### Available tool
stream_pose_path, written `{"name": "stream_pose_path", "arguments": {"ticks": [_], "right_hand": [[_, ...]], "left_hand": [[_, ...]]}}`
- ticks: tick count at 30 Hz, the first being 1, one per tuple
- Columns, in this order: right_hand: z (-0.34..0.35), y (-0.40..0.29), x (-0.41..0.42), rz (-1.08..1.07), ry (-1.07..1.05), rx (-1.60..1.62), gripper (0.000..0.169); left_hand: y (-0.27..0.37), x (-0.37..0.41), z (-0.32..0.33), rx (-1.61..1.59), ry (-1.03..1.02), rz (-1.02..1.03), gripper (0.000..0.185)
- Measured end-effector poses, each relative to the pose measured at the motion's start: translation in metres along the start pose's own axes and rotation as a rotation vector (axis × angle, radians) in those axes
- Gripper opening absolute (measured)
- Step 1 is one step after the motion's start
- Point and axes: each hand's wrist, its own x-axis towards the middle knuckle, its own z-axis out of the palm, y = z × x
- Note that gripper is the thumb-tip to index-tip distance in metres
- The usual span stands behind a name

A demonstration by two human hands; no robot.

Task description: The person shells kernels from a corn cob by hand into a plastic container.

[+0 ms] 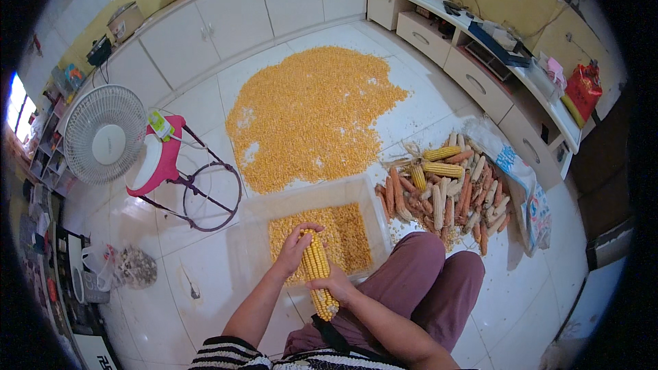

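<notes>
Both hands hold a yellow ear of dried corn (316, 267) over the near part of a clear plastic bin (379, 205). My left hand (295, 249) wraps around its far end, fingers curled over the tip. Around its lower half is my right hand (333, 282), the thumb lying across the kernels. Near my lap, the ear's close end shows a pale patch. Loose corn kernels (354, 231) cover the bin's bottom. Beyond the bin, a wide layer of kernels (308, 108) lies spread on the white tiles.
To the right, bare cobs (465, 200) and several yellow ears (442, 169) form a pile beside a white woven sack (524, 185). At left, a white fan (105, 133) stands by a pink stool (164, 164). A plastic bag (134, 267) sits on the floor.
</notes>
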Motion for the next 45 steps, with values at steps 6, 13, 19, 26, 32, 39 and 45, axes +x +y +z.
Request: {"name": "stream_pose_path", "arguments": {"ticks": [6,13,19,26,32,39,45], "right_hand": [[0.001,-0.002,-0.005,0.031,-0.028,0.081,0.045],[-0.005,0.014,0.006,0.087,-0.029,-0.071,0.055],[0.011,-0.007,0.0,0.041,0.257,-0.501,0.076],[0.014,-0.009,-0.004,0.027,0.388,-0.598,0.07],[0.014,-0.016,-0.005,0.083,0.37,-0.649,0.071],[0.014,-0.02,-0.006,0.065,0.338,-0.645,0.071],[0.013,-0.015,-0.005,-0.004,0.333,-0.631,0.071]], "left_hand": [[-0.002,-0.003,-0.001,0.064,-0.001,0.023,0.032],[-0.004,-0.005,-0.002,0.009,0.032,0.027,0.028],[-0.012,0.001,0.008,-0.164,0.251,0.009,0.032],[-0.018,0.009,0.023,-0.026,0.353,0.148,0.027],[-0.017,0.009,0.025,-0.087,0.398,0.149,0.028],[-0.017,0.007,0.024,-0.029,0.464,0.147,0.03],[-0.016,0.005,0.023,-0.053,0.483,0.157,0.03]]}}
